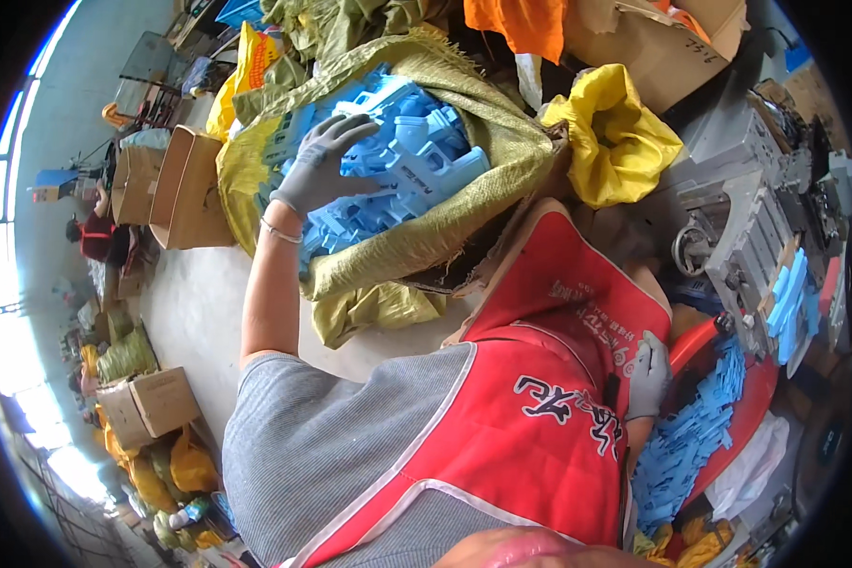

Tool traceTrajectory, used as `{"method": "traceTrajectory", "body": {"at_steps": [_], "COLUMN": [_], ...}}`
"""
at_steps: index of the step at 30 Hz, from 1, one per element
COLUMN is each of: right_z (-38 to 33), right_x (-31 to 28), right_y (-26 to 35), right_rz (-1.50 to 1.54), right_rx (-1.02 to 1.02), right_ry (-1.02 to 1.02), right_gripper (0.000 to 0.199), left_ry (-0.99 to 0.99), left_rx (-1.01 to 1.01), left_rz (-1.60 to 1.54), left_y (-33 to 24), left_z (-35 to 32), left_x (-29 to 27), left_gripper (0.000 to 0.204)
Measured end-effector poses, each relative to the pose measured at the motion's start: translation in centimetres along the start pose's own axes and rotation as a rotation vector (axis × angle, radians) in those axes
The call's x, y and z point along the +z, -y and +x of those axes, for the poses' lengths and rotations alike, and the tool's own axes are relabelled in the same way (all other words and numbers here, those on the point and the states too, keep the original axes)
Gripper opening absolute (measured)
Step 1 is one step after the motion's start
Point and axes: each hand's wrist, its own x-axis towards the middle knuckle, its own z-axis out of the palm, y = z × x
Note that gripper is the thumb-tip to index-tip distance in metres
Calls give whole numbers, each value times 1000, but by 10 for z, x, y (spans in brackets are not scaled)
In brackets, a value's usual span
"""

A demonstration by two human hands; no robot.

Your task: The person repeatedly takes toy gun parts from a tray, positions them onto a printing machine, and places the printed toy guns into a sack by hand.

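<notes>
My left hand (328, 163), in a grey glove, hovers over the near left part of a pile of blue plastic parts (412, 137). Its fingers and thumb are spread, and I see nothing held between them. The pile fills a wide-mouthed, yellow-green woven sack (398, 248), whose rim is folded outward. My right hand (647, 374), also gloved in grey, rests beside the red apron (511, 417) over my lap. Its fingers look loosely extended, with nothing visible in them. To its right, many slim blue pieces (696, 440) lie heaped in a red container (748, 426).
On the right stands a grey metal machine (743, 227) with a handwheel, with more blue pieces (790, 308) on it. A yellow sack (615, 137) gapes open beyond my lap. Cardboard boxes (189, 189) stand left of the woven sack. Another person (99, 237) is far left.
</notes>
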Motion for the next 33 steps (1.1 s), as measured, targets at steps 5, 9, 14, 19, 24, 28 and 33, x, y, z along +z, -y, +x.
{"method": "traceTrajectory", "body": {"at_steps": [5,9,14,19,24,28,33], "right_z": [9,-6,-40,-54,-116,-182,-304], "right_x": [-1,-5,-10,-21,-56,-131,-183], "right_y": [9,-8,-23,-28,-43,-60,-101], "right_rz": [-57,-100,-149,-195,-482,-777,-968], "right_rx": [-82,-96,-15,-84,104,733,1371], "right_ry": [7,-36,-191,-330,-410,-333,-251], "right_gripper": [23,23,21,17,20,30,36], "left_ry": [-51,-117,80,29,-46,-69,-35], "left_rx": [-115,-114,32,-43,14,102,317], "left_rz": [244,51,-99,-75,57,22,100], "left_y": [39,46,70,102,25,-45,-157], "left_z": [-9,-10,28,40,87,104,121], "left_x": [-15,-14,21,28,9,-2,-3], "left_gripper": [51,51,56,48,40,36,31]}}
